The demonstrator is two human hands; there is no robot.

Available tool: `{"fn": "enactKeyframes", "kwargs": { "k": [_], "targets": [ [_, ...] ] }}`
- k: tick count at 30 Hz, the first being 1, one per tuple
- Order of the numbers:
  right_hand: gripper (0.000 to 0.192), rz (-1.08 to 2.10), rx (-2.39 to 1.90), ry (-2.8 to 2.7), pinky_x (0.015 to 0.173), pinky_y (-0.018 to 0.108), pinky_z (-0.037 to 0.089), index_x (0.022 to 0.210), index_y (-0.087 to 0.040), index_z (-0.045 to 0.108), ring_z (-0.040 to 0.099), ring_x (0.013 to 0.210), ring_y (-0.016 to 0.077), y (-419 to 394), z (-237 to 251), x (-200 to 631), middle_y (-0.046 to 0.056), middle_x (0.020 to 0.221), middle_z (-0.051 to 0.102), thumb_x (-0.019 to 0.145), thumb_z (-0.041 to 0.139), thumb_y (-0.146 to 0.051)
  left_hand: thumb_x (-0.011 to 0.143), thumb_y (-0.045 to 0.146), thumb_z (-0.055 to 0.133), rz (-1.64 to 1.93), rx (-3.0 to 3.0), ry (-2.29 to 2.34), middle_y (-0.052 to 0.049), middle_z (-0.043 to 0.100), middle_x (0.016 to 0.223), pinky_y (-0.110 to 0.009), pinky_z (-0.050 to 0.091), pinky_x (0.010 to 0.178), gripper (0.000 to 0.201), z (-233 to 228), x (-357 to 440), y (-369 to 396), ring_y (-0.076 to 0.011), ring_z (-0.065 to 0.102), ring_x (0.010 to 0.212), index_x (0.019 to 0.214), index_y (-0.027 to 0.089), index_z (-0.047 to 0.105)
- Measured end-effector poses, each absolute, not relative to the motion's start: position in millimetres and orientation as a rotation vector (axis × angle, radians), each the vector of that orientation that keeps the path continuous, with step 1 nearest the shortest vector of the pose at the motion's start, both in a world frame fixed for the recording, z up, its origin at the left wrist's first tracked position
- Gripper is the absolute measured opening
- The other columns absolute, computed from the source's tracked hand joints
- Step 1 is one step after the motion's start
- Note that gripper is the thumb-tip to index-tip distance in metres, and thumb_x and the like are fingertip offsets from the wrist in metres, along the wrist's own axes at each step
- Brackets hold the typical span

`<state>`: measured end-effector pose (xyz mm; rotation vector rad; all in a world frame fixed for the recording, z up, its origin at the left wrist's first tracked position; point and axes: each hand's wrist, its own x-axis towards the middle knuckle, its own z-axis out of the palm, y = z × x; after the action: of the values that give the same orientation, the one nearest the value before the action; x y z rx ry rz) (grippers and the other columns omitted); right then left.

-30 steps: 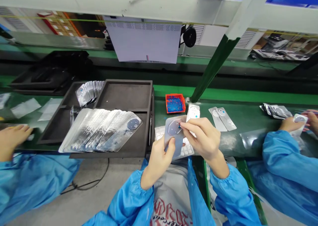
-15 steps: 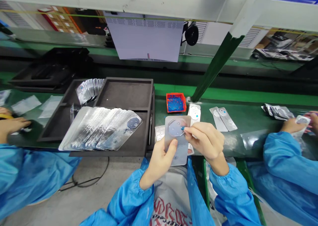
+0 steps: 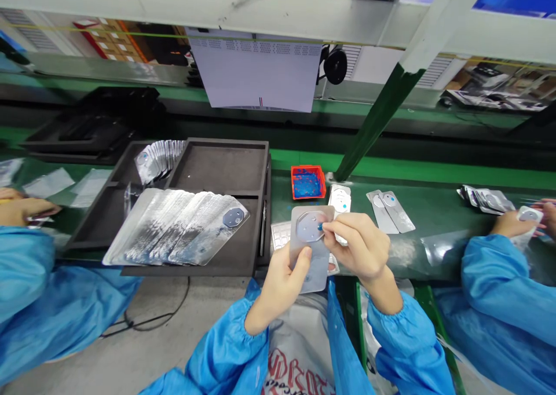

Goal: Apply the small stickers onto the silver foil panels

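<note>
A: What are the hands doing?

B: The person's left hand (image 3: 278, 282) grips a silver panel (image 3: 315, 264) by its left edge, thumb laid across the front. The panel has rounded corners and is held up over the near edge of the bench. An octagonal plate (image 3: 307, 228) with small round holes fills its upper part.

A: And the right hand?

B: The right hand (image 3: 356, 244) has thumb and forefinger pinched together on a tiny blue piece (image 3: 320, 226), at the right side of the octagonal plate. I cannot tell whether the piece is seated or only held against it.

A: What lies around them?

B: On the far side, beyond the panel, a small red tray (image 3: 324, 187) contains many blue bits (image 3: 306, 185). Just right of it, near the right hand, is a pile of pale panels (image 3: 340, 198); farther right, two loose panels (image 3: 394, 214) overlap on the green bench (image 3: 412, 192). To the left, a long fanned row of silver panels (image 3: 174, 227) leans across a black compartmented tray (image 3: 219, 163).

A: Anyone else?

B: Co-workers' hands show at both sides; the far-right co-worker's hand (image 3: 509, 224) holds a similar panel (image 3: 526, 218).
</note>
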<state>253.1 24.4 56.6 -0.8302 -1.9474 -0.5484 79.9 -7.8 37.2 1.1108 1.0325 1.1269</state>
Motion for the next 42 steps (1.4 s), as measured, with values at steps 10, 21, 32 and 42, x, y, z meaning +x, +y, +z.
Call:
{"fn": "enactKeyframes", "kwargs": {
  "k": [10, 21, 32, 42],
  "targets": [
    [0.010, -0.507, -0.862, -1.978, 0.069, 0.028, 0.060, 0.107, -0.021, 0.065, 0.072, 0.081, 0.0174, 21.1, 59.3, 255.0, 0.005, 0.090, 0.075, 0.104, 0.063, -0.011, 0.086, 0.084, 0.071, 1.154, 1.150, 0.988, -0.002, 0.070, 0.060, -0.027, 0.052, 0.047, 0.066, 37.7, 80.7, -9.4, -0.0164, 0.059, 0.046, 0.085, 0.018, 0.077],
    [0.014, -0.484, -0.920, -2.109, 0.068, 0.027, 0.059, 0.107, -0.022, 0.061, 0.071, 0.082, 0.0167, 11.5, 75.9, 258.2, 0.005, 0.092, 0.074, 0.105, 0.060, -0.008, 0.093, 0.069, 0.074, 1.256, 1.239, 0.983, 0.000, 0.067, 0.069, -0.023, 0.044, 0.052, 0.052, 39.4, 73.8, -0.1, -0.0130, 0.052, 0.059, 0.083, 0.018, 0.073],
    [0.018, -0.430, -0.963, -2.304, 0.070, 0.030, 0.057, 0.111, -0.021, 0.061, 0.070, 0.084, 0.0194, 5.6, 89.3, 259.3, 0.007, 0.098, 0.076, 0.105, 0.056, -0.005, 0.088, 0.027, 0.076, 1.197, 1.137, 0.844, -0.002, 0.078, 0.093, -0.024, 0.056, 0.067, 0.021, 46.4, 71.0, 8.5, -0.0160, 0.071, 0.077, 0.107, 0.019, 0.071],
    [0.017, -0.440, -0.962, -2.338, 0.068, 0.031, 0.055, 0.111, -0.020, 0.061, 0.068, 0.084, 0.0202, 4.4, 87.4, 260.2, 0.008, 0.098, 0.074, 0.106, 0.053, -0.005, 0.081, 0.022, 0.078, 1.201, 1.180, 0.933, 0.005, 0.068, 0.076, -0.021, 0.051, 0.062, 0.018, 53.7, 74.6, 12.9, -0.0114, 0.063, 0.067, 0.090, 0.021, 0.063]
  ]
}}
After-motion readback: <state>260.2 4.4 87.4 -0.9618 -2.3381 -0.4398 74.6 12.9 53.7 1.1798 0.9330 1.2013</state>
